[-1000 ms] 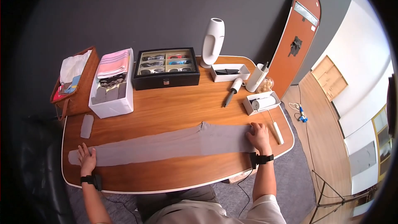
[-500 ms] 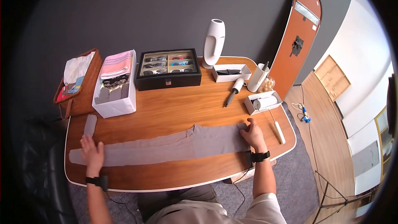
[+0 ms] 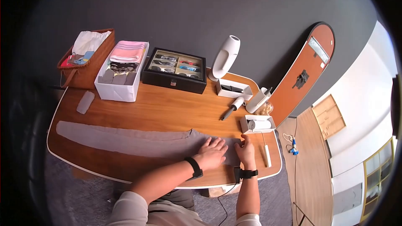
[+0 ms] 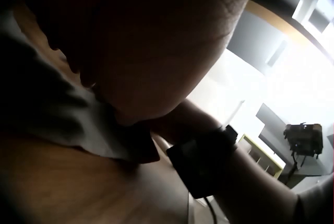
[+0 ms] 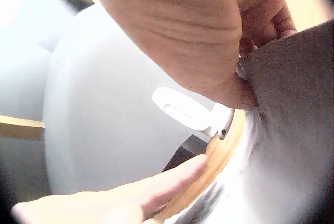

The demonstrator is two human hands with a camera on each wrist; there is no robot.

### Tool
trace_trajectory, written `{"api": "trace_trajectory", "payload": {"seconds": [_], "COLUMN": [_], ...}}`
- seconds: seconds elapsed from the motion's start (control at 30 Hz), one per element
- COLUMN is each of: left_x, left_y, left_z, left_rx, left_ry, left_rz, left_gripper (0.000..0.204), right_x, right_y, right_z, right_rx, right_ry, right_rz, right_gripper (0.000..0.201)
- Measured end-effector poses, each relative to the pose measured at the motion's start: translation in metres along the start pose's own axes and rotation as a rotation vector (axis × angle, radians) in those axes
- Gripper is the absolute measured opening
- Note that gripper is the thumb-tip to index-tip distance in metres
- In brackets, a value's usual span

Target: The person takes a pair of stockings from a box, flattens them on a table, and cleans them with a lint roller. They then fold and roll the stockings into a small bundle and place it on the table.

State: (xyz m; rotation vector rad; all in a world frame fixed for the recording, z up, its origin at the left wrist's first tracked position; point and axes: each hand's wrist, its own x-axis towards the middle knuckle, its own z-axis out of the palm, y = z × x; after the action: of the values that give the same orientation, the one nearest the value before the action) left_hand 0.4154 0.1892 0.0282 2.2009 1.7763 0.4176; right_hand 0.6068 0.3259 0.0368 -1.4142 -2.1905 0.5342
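Pressing thin grey tights (image 3: 125, 139) flat on glossy wood table (image 3: 167, 113)

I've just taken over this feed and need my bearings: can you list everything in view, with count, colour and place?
tights: 1, grey, laid flat along the table's near side
table: 1, wood
small cloth: 1, grey, table's left end
basket: 1, brown wicker, far left
white box: 1, holds folded cloths, beside the basket
glasses case: 1, black, far middle
vase: 1, white, behind the case
tray: 1, white, right of the case
lint roller: 1, white head, dark handle
roll box: 1, white, right edge
board: 1, orange, leaning on the wall
left hand: flat on the tights
right hand: pinches the tights' right end
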Motion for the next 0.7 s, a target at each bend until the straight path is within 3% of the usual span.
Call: {"api": "trace_trajectory", "payload": {"seconds": [0.23,0.27,0.37,0.47,0.53,0.6,0.63,0.7], "left_x": [0.01,0.009,-0.004,-0.023,-0.032,-0.038,-0.041,-0.038], "left_y": [0.014,0.013,-0.006,-0.022,-0.021,-0.017,-0.01,0.0], "left_z": [0.02,0.013,0.003,-0.012,-0.02,-0.02,-0.02,-0.025], "left_rx": [0.015,-0.011,-0.001,0.051,0.054,0.014,0.06,-0.069], "left_ry": [0.019,0.005,0.175,0.21,0.201,0.171,0.274,0.198], "left_rz": [-0.025,-0.032,-0.082,-0.172,-0.194,-0.164,-0.105,-0.117], "left_gripper": [0.072,0.073,0.073,0.07,0.069,0.068,0.062,0.058], "right_x": [-0.007,-0.007,-0.011,-0.002,0.003,0.005,0.002,-0.007], "right_y": [-0.027,-0.035,-0.05,-0.036,-0.02,-0.002,0.002,0.011], "right_z": [0.002,0.001,-0.006,-0.014,-0.017,-0.016,-0.013,-0.006], "right_rx": [0.062,0.191,0.605,0.773,0.704,0.446,0.351,0.158], "right_ry": [0.028,-0.025,-0.202,-0.15,-0.032,0.081,0.068,0.043], "right_rz": [-0.121,-0.081,0.01,0.039,0.058,0.016,-0.035,-0.133], "right_gripper": [0.057,0.055,0.05,0.045,0.033,0.022,0.02,0.016]}}
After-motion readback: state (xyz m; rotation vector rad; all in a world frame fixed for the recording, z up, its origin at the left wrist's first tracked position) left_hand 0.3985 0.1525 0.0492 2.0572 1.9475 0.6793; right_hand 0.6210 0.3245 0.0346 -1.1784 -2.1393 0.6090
